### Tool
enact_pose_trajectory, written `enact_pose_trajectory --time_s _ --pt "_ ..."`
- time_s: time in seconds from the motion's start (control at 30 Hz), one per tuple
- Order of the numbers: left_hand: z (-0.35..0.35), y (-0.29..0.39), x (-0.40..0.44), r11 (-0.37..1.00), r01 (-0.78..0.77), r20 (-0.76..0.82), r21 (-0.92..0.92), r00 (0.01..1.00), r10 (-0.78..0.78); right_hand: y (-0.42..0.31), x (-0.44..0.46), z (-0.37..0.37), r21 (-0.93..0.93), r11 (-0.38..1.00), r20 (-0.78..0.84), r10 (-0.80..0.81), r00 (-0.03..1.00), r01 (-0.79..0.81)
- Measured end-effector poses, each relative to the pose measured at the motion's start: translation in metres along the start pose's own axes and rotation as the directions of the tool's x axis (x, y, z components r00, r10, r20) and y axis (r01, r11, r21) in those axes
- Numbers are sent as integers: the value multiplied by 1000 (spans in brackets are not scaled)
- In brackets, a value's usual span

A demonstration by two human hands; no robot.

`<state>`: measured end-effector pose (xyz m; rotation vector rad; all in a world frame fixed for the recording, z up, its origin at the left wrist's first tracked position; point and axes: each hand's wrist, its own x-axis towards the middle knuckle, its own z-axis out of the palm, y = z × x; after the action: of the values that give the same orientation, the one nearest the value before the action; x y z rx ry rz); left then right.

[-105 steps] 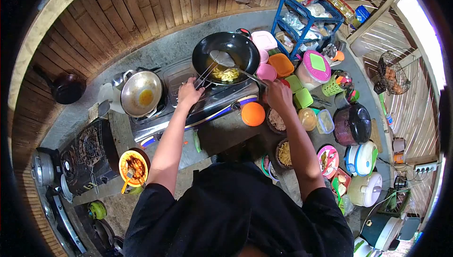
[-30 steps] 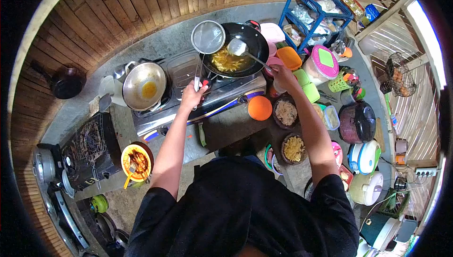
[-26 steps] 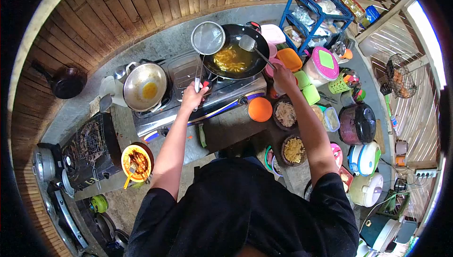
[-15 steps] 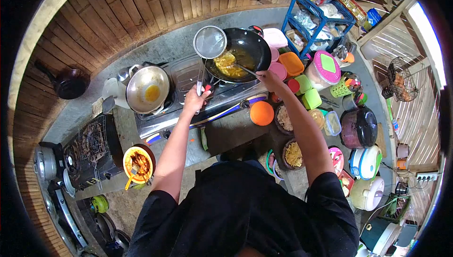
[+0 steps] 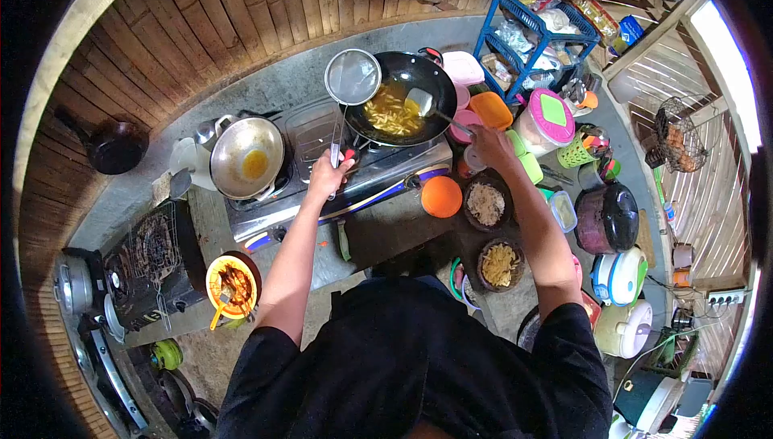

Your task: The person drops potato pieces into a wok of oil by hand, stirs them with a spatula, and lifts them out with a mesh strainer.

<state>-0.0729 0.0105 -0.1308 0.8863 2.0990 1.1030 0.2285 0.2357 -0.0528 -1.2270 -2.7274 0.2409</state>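
Observation:
My left hand is closed around the handle of a wire mesh strainer. The strainer's round mesh hangs over the left rim of a black wok. Beside these fingers is a red and black handle, apparently the wok's; whether they also grip it, I cannot tell. Yellowish strips of food lie in oil at the wok's lower left. To the wok's right, my right hand grips a metal spatula, its blade raised at the right side inside the wok.
A second pan with a little oil sits on the stove's left burner. Bowls of pale food and yellow pieces stand near my right forearm. An orange bowl, a knife and a sauce bowl are nearer my body.
The spatula has moved right, out of the food, and my right hand has shifted right and slightly down. The strips now lie spread in the oil. My left hand still holds the strainer.

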Motion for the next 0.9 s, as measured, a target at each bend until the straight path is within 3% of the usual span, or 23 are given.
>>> enact_pose_trajectory --time_s 0.03,0.17,0.23,0.27,0.33,0.37,0.43,0.47,0.63,0.77,0.9 --pt "0 0 0 1000 7 3 12 1000 -7 4 1 4 39 996 45 -76 996 75" --pt "0 2 -1 1000 10 2 18 1000 -10 -9 4 6 239 969 238 -122 964 64" --pt "-1 3 -1 1000 3 0 28 1000 -3 -16 7 13 483 872 340 -99 935 -83" --pt "-1 3 -2 1000 5 -2 27 1000 -5 -19 9 16 483 872 341 -102 935 -81" --pt "0 0 0 999 -25 -11 30 1000 26 -23 12 21 514 857 187 -85 979 -24" --pt "0 -1 1 999 -24 -13 30 1000 24 -23 14 22 515 857 188 -86 978 -24" --pt "0 -2 1 1000 -7 0 12 1000 7 -25 19 21 270 961 -27 -55 998 60" --pt "0 -2 1 1000 -7 1 12 1000 7 -26 22 21 271 961 -27 -54 998 59" --pt "1 0 2 999 32 9 12 999 -32 -16 47 44 -17 987 -126 156 980 -160" --pt "1 -6 6 1000 6 30 -7 1000 -5 -18 58 55 21 995 -92 102 991 -100" --pt "-1 -1 3 999 39 38 -12 999 -38 -22 66 66 258 965 59 29 998 -43"
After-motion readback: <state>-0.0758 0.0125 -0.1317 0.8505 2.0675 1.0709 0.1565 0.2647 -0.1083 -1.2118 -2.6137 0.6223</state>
